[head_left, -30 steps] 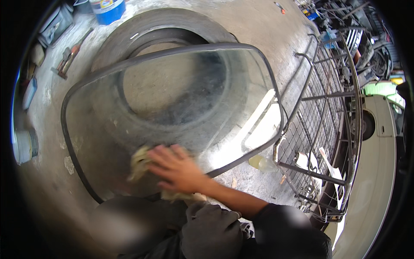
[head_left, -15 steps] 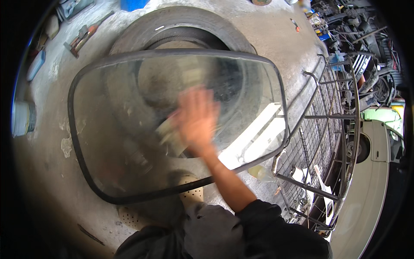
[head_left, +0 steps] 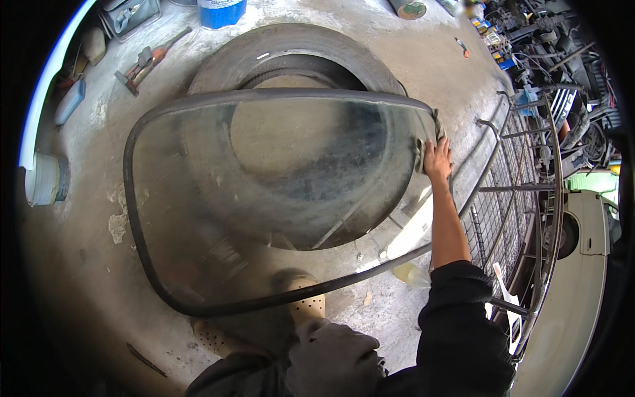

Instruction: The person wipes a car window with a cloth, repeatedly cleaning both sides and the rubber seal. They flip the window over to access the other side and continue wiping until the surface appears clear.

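Observation:
A car windshield (head_left: 188,218) with a black rubber surround lies in front of me over a large tyre (head_left: 297,40), which shows through the glass and beyond its far edge. My right hand (head_left: 437,161) is at the windshield's right edge, pressing a crumpled greyish rag (head_left: 420,156) against the glass and the rubber. Bits of the rag stick out beside and beyond the fingers. Hazy streaks show on the glass, most of all toward its left. My left hand is out of the picture.
A metal rack with wire mesh (head_left: 506,188) stands close on the right, with a pale vehicle (head_left: 562,298) past it. A blue bucket (head_left: 222,13), a hammer (head_left: 135,71) and a white tub (head_left: 49,178) are on the floor. A bottle (head_left: 411,274) lies under the near right edge.
My right hand has swept the rag from the middle of the glass to its right edge. The view has shifted slightly, so the windshield sits lower and further right.

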Available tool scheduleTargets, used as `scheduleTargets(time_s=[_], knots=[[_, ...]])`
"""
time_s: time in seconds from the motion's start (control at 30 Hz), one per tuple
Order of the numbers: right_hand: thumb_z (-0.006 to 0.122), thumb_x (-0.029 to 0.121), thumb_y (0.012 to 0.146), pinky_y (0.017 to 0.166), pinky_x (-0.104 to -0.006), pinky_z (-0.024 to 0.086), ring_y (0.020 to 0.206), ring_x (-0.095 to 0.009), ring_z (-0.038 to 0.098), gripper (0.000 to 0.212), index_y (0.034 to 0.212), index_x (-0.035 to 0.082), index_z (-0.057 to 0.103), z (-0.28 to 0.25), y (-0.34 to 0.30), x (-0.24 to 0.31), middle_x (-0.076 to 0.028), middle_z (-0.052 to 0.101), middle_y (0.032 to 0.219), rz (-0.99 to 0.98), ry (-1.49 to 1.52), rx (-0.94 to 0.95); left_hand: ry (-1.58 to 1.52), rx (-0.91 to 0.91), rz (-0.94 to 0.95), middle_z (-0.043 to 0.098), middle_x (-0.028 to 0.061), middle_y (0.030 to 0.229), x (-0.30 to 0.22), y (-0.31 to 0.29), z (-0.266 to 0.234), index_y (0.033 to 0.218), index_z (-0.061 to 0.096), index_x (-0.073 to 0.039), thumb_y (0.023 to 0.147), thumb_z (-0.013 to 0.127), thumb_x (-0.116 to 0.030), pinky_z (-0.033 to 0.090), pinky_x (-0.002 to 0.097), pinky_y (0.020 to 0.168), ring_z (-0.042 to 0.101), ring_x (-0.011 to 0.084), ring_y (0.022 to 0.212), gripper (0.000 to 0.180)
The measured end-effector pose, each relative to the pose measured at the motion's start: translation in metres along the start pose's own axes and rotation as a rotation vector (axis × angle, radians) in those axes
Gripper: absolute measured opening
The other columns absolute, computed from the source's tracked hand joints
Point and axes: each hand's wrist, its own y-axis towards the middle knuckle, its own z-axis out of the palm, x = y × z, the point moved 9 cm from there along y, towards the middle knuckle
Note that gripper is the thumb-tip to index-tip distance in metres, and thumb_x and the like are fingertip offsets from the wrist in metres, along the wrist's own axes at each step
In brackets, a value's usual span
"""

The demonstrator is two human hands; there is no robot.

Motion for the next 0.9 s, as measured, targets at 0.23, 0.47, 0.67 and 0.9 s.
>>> scheduleTargets(time_s=[0.23,0.47,0.67,0.9], knots=[[0.045,0.043,0.087,0.099,-0.0636,0.024,0.129,-0.044,0.03,0.064,0.136,0.003,0.036,-0.037,-0.201,0.285,-0.018,0.035,0.141,-0.601,0.143,-0.221,0.312,-0.068,-0.671,0.055,0.014,0.116,0.17,-0.032,-0.161,0.121,0.052,-0.005,0.092,0.042,-0.041,0.048,0.0337,0.086,0.056,0.0249,0.105,0.047],[0.045,0.04,0.09,0.106,-0.0565,0.021,0.133,-0.033,0.027,0.052,0.134,0.014,0.042,-0.027,-0.187,0.225,-0.01,0.031,0.145,-0.841,0.125,-0.124,0.541,-0.463,-0.606,0.057,0.0325,0.105,0.375,-0.047,-0.256,0.123,0.036,0.015,0.093,0.045,-0.042,0.043,0.0415,0.089,0.058,0.0379,0.103,0.065],[0.042,0.048,0.09,0.107,-0.0459,0.025,0.129,-0.038,0.032,0.066,0.134,-0.001,0.037,0.009,0.015,0.009,-0.022,0.035,0.14,0.01,-0.152,-0.076,0.612,-0.614,-0.628,0.052,0.039,0.107,0.311,-0.013,-0.235,0.125,0.03,0.017,0.088,0.051,-0.046,0.04,0.0461,0.092,0.052,0.0484,0.105,0.076],[0.037,0.05,0.092,0.112,-0.047,0.01,0.138,-0.035,0.016,0.074,0.137,-0.009,0.027,-0.012,-0.218,0.409,-0.025,0.021,0.146,-0.87,0.123,-0.118,0.282,-0.635,-0.689,0.054,0.038,0.105,0.33,-0.023,-0.242,0.115,0.038,0.009,0.09,0.046,-0.044,0.039,0.0493,0.088,0.052,0.0483,0.104,0.059]])
